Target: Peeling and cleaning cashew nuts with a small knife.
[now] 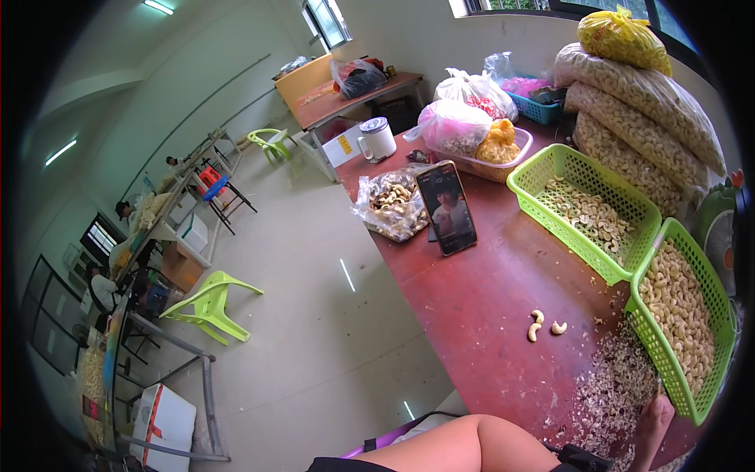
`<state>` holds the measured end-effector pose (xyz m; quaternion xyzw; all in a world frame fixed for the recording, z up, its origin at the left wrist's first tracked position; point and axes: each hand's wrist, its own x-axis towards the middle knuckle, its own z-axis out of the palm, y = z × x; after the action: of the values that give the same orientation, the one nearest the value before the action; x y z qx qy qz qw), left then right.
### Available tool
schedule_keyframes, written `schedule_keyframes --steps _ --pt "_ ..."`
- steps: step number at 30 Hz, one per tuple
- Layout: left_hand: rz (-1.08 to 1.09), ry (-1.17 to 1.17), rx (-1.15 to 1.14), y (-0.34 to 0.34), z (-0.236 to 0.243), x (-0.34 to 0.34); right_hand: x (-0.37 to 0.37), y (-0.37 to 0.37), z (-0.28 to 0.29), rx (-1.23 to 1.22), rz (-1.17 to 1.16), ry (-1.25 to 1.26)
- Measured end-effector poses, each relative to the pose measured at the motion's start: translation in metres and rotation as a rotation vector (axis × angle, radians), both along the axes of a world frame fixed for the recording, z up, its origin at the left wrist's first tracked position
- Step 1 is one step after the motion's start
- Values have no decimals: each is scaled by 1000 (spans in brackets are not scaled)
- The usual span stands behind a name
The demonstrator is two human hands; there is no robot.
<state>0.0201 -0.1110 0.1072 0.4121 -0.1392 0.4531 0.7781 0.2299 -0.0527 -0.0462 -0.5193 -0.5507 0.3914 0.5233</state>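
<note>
At the lower right, my right hand (657,412) rests low against the near end of a green plastic basket (638,313) full of pale, peeled cashews (678,311). Its fingers are closed around something small at their tips, too small to make out. A heap of brown nut skins and crumbs (613,385) lies beside it on the red tabletop (472,315). Three loose cashews (535,322) sit farther off. My left arm (440,448) is bent along the lower edge, with a black device near its wrist; the left hand is out of the picture.
A second green basket (543,211) holds fewer cashews. A propped phone (447,208), a bag of darker nuts (391,206) and a lidded mug (377,141) stand farther along. Stacked nut sacks (641,118) rise behind. A green chair (212,305) is on the floor; people sit at far-left tables.
</note>
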Motion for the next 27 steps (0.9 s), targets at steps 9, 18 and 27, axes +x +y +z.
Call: schedule_keyframes --steps 9,18,27 --pt "-3 13 1 2 0 -1 -8 -6 4 -31 14 46" --pt "0 34 -5 1 -2 -3 -12 -7 7 -18 51 85" --pt "1 42 -12 0 -3 -5 -10 -9 1 16 41 83"
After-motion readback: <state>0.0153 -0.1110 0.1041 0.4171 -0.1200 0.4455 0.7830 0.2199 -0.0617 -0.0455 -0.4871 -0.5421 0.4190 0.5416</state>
